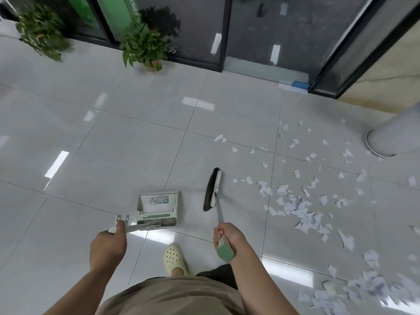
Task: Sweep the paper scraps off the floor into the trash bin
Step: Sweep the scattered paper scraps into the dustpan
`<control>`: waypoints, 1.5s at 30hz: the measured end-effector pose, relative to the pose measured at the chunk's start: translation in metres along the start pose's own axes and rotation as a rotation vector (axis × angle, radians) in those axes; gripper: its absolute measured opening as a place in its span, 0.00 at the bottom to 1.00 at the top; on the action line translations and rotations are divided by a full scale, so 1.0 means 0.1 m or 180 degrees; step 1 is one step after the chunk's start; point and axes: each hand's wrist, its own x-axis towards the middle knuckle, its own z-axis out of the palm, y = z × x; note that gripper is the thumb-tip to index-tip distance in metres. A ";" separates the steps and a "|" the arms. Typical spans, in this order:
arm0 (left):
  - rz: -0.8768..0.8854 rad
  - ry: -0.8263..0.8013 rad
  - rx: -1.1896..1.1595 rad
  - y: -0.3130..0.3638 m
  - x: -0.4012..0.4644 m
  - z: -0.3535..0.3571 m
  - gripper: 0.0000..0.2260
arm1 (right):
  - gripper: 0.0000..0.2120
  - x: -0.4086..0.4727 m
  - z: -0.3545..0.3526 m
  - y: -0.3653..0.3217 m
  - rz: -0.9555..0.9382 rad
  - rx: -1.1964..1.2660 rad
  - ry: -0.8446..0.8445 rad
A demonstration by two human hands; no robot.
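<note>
We see the right hand gripping the broom by its handle, the bristle head on the floor just left of the paper scraps. The left hand holds the dustpan by its handle, seemingly resting on the tiles beside the broom.

Grey tile floor w/ paper scraps strewn right, dustpan, broom head, potted plant.
</note>
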 end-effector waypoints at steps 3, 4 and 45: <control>0.0058 -0.0150 0.0070 0.32 -0.28 0.30 0.32 | 0.12 -0.22 -0.75 -0.34 -0.0137 -0.0018 0.0396; 0.0102 -0.0214 0.0082 0.44 -0.39 0.41 0.33 | 0.13 -0.30 -1.02 -0.48 -0.0196 0.0028 0.0479; 0.0799 -0.0904 -0.0046 3.15 -0.81 1.73 0.31 | 0.12 -0.67 -0.21 -2.77 -0.0799 -0.0179 -0.0439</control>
